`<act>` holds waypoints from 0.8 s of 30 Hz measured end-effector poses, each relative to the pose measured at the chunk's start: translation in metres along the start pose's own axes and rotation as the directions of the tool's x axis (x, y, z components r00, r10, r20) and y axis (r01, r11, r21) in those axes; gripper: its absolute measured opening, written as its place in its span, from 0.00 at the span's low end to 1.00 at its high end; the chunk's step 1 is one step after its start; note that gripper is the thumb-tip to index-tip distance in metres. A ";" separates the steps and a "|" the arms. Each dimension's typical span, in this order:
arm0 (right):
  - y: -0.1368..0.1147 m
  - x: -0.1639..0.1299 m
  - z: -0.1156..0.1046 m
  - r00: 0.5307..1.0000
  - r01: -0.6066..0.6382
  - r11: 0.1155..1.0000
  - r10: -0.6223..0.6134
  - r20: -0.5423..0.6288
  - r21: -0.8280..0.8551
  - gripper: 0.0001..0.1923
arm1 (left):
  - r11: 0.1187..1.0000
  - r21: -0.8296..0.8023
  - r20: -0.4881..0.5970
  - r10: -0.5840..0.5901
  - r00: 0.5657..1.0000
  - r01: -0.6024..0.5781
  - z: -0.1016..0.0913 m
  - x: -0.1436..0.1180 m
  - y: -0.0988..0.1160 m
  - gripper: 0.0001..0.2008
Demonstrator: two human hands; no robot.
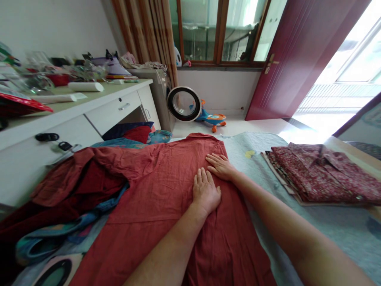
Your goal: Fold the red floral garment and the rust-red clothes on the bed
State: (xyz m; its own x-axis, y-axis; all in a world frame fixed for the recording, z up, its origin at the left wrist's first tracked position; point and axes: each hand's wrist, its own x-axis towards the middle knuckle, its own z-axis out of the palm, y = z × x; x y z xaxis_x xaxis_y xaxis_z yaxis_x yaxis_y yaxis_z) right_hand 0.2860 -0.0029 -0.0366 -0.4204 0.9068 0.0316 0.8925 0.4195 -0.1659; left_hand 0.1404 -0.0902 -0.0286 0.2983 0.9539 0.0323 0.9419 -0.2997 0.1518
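Observation:
A rust-red collared shirt [166,186] lies spread on the bed, its collar at the far end. One sleeve [71,174] stretches out to the left; the other sleeve does not show. My left hand [206,191] rests flat on the upper part of the shirt, fingers extended. Just beyond it, my right hand [220,167] also lies flat, near the shirt's right edge below the collar. Neither hand grips anything. Folded patterned garments [324,174] sit in a stack on the bed to the right.
The bed's pale blue cover [253,159] shows beside the shirt. Blue and dark red cloths [89,218] bunch under the left sleeve. A cluttered white desk [116,109] stands left, near a washing machine [162,95] with its round door open. A blue-orange ride-on toy [211,118] sits beyond.

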 end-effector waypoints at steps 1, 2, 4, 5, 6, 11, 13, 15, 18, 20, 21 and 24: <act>0.003 0.005 0.001 1.000 -0.030 0.999 0.030 -0.002 -0.013 0.32 | 1.000 0.005 0.001 -0.001 1.000 0.001 0.000 0.000 0.000 0.38; 0.006 0.011 0.001 0.998 -0.063 0.998 0.063 -0.003 -0.022 0.33 | 1.000 0.009 0.001 -0.002 1.000 0.002 0.000 0.000 0.000 0.38; 0.013 0.022 0.001 0.991 -0.131 0.991 0.131 -0.001 -0.031 0.34 | 1.000 0.012 -0.002 -0.001 1.000 0.001 0.001 0.000 0.000 0.37; 0.015 0.026 0.001 0.987 -0.163 0.986 0.163 -0.001 -0.032 0.34 | 1.000 0.011 -0.004 -0.001 1.000 0.001 0.001 -0.001 0.000 0.37; 0.017 0.030 0.001 0.981 -0.192 0.981 0.192 -0.003 -0.031 0.34 | 1.000 0.011 -0.005 -0.002 1.000 0.002 0.001 -0.001 0.000 0.37; 0.014 0.025 -0.002 0.965 -0.252 0.968 0.250 -0.079 -0.010 0.32 | 1.000 0.012 -0.018 0.002 1.000 -0.002 0.002 0.000 -0.001 0.37; 0.006 0.010 -0.001 0.974 -0.204 0.979 0.203 -0.100 0.000 0.30 | 1.000 0.007 -0.014 0.003 1.000 -0.003 0.001 0.000 -0.001 0.37; -0.001 -0.007 0.002 0.986 -0.139 0.990 0.139 -0.088 0.006 0.30 | 1.000 0.003 -0.010 0.004 1.000 -0.004 0.001 -0.001 -0.001 0.38; -0.007 -0.023 0.005 0.993 -0.104 0.995 0.104 -0.058 0.002 0.31 | 1.000 0.010 -0.019 0.007 1.000 -0.007 0.000 -0.001 0.000 0.37; -0.005 -0.023 0.004 0.991 -0.124 0.992 0.124 -0.051 -0.001 0.32 | 1.000 0.017 -0.020 0.008 1.000 -0.007 0.000 -0.002 0.000 0.36; -0.003 -0.019 0.004 0.989 -0.141 0.990 0.141 -0.049 -0.002 0.33 | 1.000 0.019 -0.018 0.009 1.000 -0.009 0.000 -0.002 0.000 0.37; 0.008 -0.002 0.000 0.976 -0.213 0.977 0.213 -0.041 0.003 0.32 | 1.000 0.017 -0.008 0.020 1.000 -0.020 0.000 -0.002 -0.002 0.39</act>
State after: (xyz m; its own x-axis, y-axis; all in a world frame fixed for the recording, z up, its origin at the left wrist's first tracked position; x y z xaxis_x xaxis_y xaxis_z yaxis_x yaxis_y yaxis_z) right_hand 0.2939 -0.0016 -0.0380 -0.2141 0.9762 0.0356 0.9610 0.2171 -0.1715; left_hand 0.1383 -0.0917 -0.0285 0.3162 0.9477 0.0430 0.9381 -0.3191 0.1346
